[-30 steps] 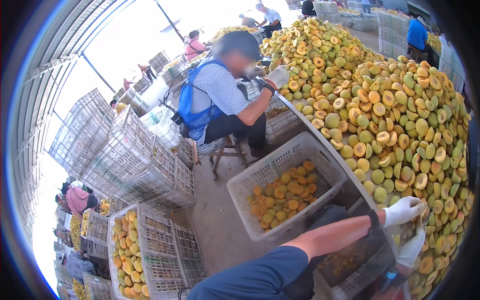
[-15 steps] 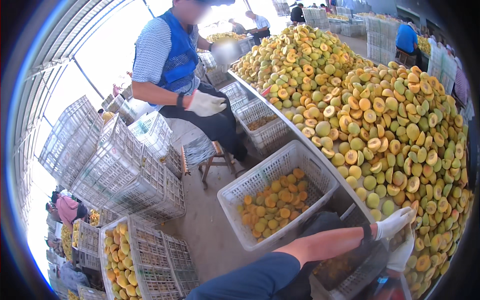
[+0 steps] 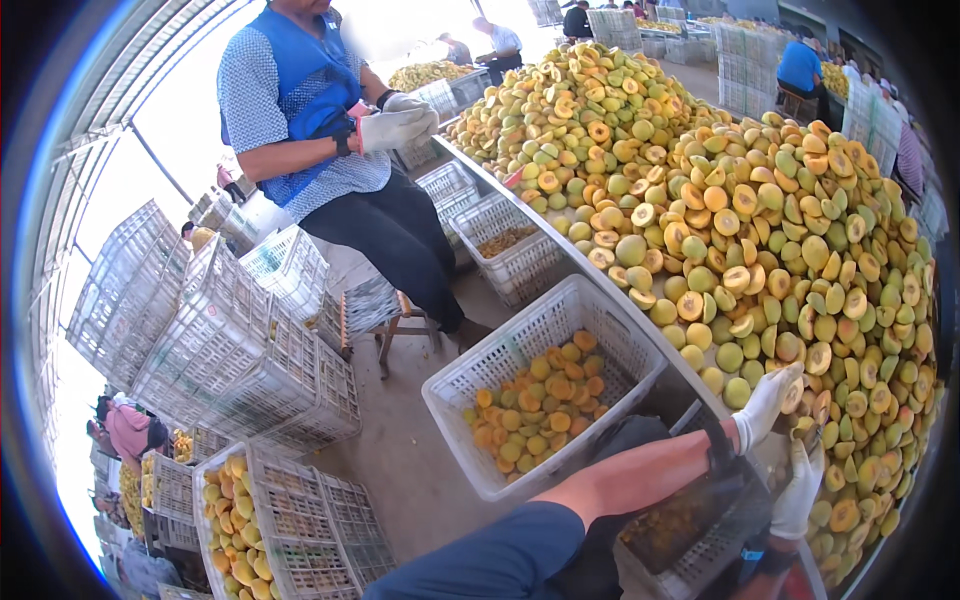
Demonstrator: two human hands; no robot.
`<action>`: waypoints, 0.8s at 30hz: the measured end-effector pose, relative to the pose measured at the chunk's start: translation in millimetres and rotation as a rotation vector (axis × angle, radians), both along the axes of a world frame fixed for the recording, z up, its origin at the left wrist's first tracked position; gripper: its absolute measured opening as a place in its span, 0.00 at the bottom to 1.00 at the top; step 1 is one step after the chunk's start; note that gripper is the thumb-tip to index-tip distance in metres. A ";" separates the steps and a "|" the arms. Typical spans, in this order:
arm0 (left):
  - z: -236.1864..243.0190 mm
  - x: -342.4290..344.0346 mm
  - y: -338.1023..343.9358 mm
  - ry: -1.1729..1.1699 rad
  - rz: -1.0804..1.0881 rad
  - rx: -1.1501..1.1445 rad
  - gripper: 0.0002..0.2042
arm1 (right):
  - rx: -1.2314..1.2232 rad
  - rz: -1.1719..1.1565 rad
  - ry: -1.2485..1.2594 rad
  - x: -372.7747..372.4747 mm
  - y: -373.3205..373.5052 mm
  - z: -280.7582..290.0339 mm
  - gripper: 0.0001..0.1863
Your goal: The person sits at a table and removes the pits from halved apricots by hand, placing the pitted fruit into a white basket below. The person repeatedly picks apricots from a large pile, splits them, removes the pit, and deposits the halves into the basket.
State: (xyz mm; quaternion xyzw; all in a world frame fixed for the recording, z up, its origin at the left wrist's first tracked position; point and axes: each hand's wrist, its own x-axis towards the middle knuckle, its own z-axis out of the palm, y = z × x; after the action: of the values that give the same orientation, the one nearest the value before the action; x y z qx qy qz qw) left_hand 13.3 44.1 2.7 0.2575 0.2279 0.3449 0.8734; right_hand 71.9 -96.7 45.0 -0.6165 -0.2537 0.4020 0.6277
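My left hand [image 3: 764,407], in a white glove, reaches over the near edge of the fruit table. Its fingers close around a cut peach half [image 3: 792,397], whose face shows. My right hand [image 3: 799,492], gloved in white too, is just nearer, its fingers closed and pointing up toward another peach piece [image 3: 803,427]. Something small and dark shows at its fingertips, too small to name. Around both hands spreads a big heap of yellow-green peaches [image 3: 740,230], many cut in half.
A white crate [image 3: 455,440] partly filled with peach halves stands left of the table. Below my forearm is another crate [image 3: 700,560]. Across from it a person in a blue vest [image 3: 300,80] sits on a stool. Stacked crates [image 3: 240,350] rise at left.
My hands have moved apart; a peach half now shows by the left one. The person in the vest has brought both gloved hands together. The view has shifted slightly.
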 end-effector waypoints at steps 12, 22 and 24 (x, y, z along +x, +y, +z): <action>13.0 -5.0 -11.2 0.151 -0.182 0.193 0.26 | -0.029 -0.003 -0.264 10.8 -9.1 -8.8 0.07; 4.0 17.9 -16.3 0.084 -0.037 0.001 0.16 | -0.048 0.137 -1.291 45.9 -25.2 -55.0 0.13; -23.6 10.0 2.4 -0.035 -0.180 0.026 0.21 | -0.090 0.156 -1.956 47.1 -25.8 -72.8 0.07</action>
State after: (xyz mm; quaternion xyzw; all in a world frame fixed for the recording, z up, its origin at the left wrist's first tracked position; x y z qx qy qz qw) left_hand 23.3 46.6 -21.0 0.2820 0.1842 0.2725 0.9013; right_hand 119.1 -122.5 -27.8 -0.6824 -0.6862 -0.2361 0.0883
